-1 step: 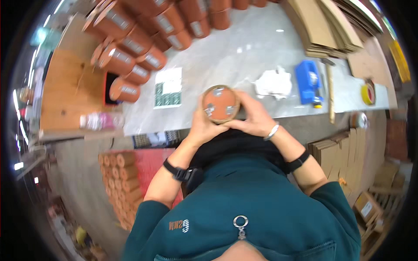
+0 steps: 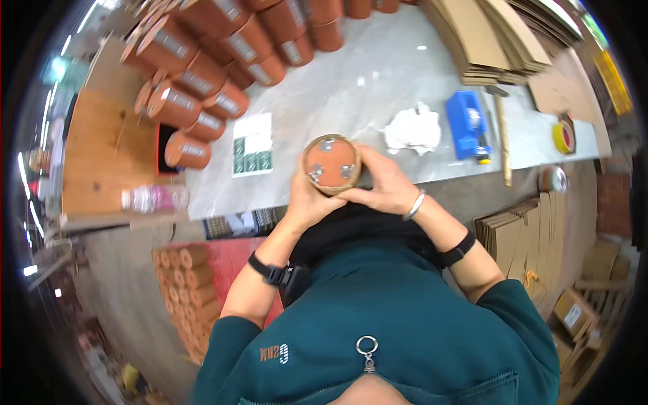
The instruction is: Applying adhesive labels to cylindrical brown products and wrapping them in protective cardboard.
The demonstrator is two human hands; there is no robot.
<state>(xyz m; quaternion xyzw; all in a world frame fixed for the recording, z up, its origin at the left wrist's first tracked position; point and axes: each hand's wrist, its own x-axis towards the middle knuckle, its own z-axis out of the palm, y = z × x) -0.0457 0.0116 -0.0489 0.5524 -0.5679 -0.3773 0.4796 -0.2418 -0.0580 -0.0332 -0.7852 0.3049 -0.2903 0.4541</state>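
Between my hands is a round orange-brown canister (image 2: 331, 162), one flat end facing up. That end has a tan rim and three small shiny silver patches. My left hand (image 2: 307, 199) curves round its left side, and my right hand (image 2: 386, 181) grips it from the right, the thumbs meeting at its near edge. It is held at the near edge of the grey table (image 2: 324, 94); whether it touches the top I cannot tell. A sheet of green and white labels (image 2: 252, 145) lies to the left, and a crumpled white cloth or paper (image 2: 414, 128) to the right.
Similar canisters (image 2: 182, 106) with pale labels are stacked at the back left. A pink-labelled bottle (image 2: 155, 198) stands at the left edge. To the right are a blue tape dispenser (image 2: 466, 125), a hammer (image 2: 503, 135), yellow tape (image 2: 563, 137) and flat cardboard (image 2: 466, 40).
The whole view has shifted slightly, so the table and its things sit a little further left. My hands keep the same hold on the canister.
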